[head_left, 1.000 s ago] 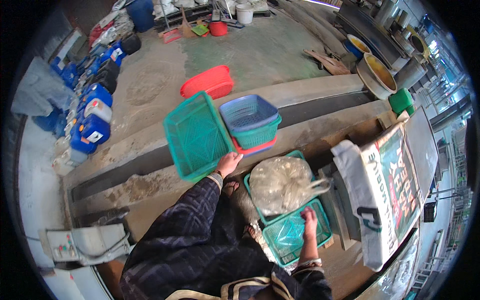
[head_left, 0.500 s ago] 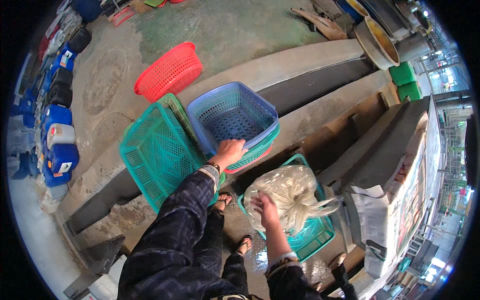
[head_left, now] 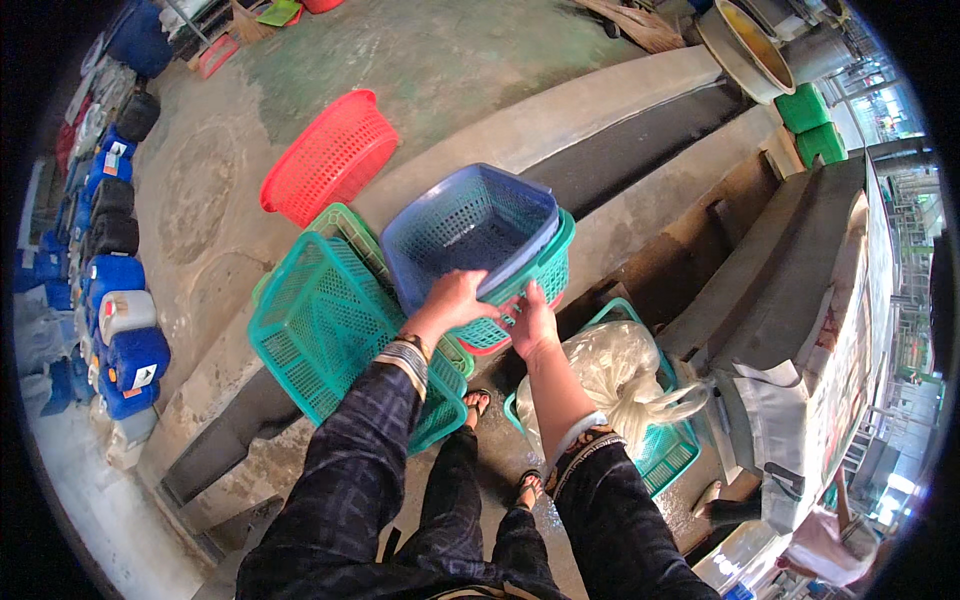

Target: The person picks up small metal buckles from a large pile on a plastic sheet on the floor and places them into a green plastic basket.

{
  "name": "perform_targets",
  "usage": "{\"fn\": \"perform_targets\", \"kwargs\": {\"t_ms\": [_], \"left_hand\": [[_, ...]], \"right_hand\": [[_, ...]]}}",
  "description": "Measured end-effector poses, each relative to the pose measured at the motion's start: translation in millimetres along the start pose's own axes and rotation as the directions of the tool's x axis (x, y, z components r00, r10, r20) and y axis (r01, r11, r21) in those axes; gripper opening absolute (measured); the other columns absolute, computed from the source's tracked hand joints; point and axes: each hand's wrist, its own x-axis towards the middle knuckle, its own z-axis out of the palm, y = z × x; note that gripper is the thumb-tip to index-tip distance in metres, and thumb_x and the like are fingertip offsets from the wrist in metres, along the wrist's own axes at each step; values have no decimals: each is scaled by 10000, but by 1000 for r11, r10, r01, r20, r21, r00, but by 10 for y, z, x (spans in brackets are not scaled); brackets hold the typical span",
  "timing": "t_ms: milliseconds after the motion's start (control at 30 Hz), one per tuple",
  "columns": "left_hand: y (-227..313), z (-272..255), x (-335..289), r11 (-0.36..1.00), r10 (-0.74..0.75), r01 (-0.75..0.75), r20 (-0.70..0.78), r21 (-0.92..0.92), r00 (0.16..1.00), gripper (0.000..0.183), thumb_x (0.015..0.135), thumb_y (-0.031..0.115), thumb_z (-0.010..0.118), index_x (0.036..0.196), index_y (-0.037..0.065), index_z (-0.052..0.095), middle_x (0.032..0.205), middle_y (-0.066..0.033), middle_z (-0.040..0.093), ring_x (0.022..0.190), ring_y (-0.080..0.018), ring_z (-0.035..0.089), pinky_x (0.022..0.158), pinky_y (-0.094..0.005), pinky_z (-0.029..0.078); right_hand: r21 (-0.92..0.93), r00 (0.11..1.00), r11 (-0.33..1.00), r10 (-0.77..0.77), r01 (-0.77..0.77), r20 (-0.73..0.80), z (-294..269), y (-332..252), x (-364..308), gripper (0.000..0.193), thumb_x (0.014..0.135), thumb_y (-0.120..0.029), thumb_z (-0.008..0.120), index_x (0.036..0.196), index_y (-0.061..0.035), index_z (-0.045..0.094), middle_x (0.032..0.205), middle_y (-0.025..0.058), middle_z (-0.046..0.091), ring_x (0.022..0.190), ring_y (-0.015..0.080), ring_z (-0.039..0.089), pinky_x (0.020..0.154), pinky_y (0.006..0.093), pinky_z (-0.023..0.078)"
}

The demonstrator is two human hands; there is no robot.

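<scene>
A blue plastic basket (head_left: 415, 240) sits nested in a teal basket (head_left: 550, 262), with a sliver of red basket (head_left: 487, 349) showing beneath. My left hand (head_left: 453, 302) is closed on the blue basket's near rim. Close beside it, my right hand (head_left: 532, 322) grips the near right edge of the teal basket, its fingertips partly hidden. A clear plastic bag (head_left: 620, 365) with a gathered, knotted top lies in a low green basket (head_left: 672, 455) behind my right forearm. Left of the stack leans a large teal basket (head_left: 310, 310) over a lighter green one (head_left: 345, 222).
A red round basket (head_left: 330, 160) stands on the concrete floor beyond a raised curb with a dark channel (head_left: 640, 140). Blue, black and white jugs (head_left: 130, 360) line the left wall. On the right is a long metal trough (head_left: 790, 260). Another person's foot (head_left: 707, 497) shows at lower right.
My right hand has left the plastic bag and moved up and left to the teal basket's edge. My left hand stays at the blue basket's rim, while the view has shifted slightly.
</scene>
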Motion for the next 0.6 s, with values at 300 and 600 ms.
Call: {"fn": "perform_targets", "kwargs": {"t_ms": [300,600], "left_hand": [[1153,-908,-574,957,160,-191,-150,-219,976,364,733,259,734,961,-11,645,861,-199,662,830,-305,661,750,-390,497],[3186,144,-2408,891,428,-398,112,-221,897,494,626,329,805,979,49,603,830,-183,663,799,-373,640,688,-427,512]], "right_hand": [[-355,898,847,-437,395,-43,500,-857,-1374,145,882,-214,615,843,-110,522,629,-30,498,523,71,430,484,225,335],[-112,854,854,-516,508,-60,-1177,-780,-4009,132,908,-137,580,860,-95,464,669,-4,546,577,92,528,532,235,420]]}}
